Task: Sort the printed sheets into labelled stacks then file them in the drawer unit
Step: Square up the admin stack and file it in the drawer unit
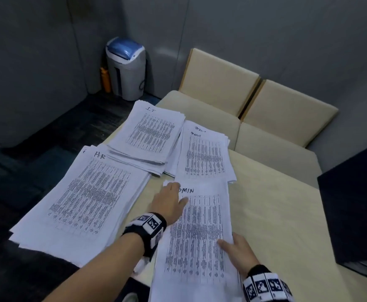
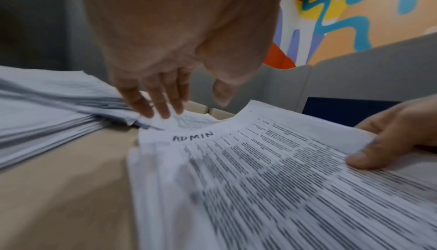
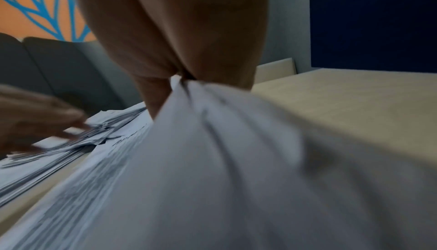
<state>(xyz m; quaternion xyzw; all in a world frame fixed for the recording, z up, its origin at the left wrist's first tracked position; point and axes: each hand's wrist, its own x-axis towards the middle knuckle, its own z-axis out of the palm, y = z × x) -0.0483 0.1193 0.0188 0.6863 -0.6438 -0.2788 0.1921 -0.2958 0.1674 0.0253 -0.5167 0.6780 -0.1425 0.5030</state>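
The right hand (image 1: 240,252) pinches the right edge of the white printed stack headed "ADMIN" (image 1: 197,234): its thumb (image 2: 359,157) lies on the top sheet and its other fingers are tucked beneath, so the sheets bend upward where they are gripped. The left hand (image 1: 169,202) is spread nearly flat, fingers (image 2: 163,108) straight and close together, their tips touching the far left corner of that same stack, where a lower sheet pokes out; the thumb hangs apart, touching nothing.

The "ADMIN" stack lies along the near edge of the beige tabletop (image 1: 276,214), about midway across. Its far end overlaps a thinner printed stack (image 1: 204,155) whose handwritten heading is too small to read. To the left of that one, at the far left corner of the surface, sits the stack headed "IT" (image 1: 149,131), and along the left edge spreads the loosely squared stack headed "H.R" (image 1: 86,192), partly overhanging.

A dark blue-black box-like unit (image 1: 356,210) stands at the right edge. Beyond the far edge are two cream cushioned seats (image 1: 254,101), and on the floor in the corner a grey bin with a blue lid (image 1: 126,68) beside an orange bottle (image 1: 105,80).
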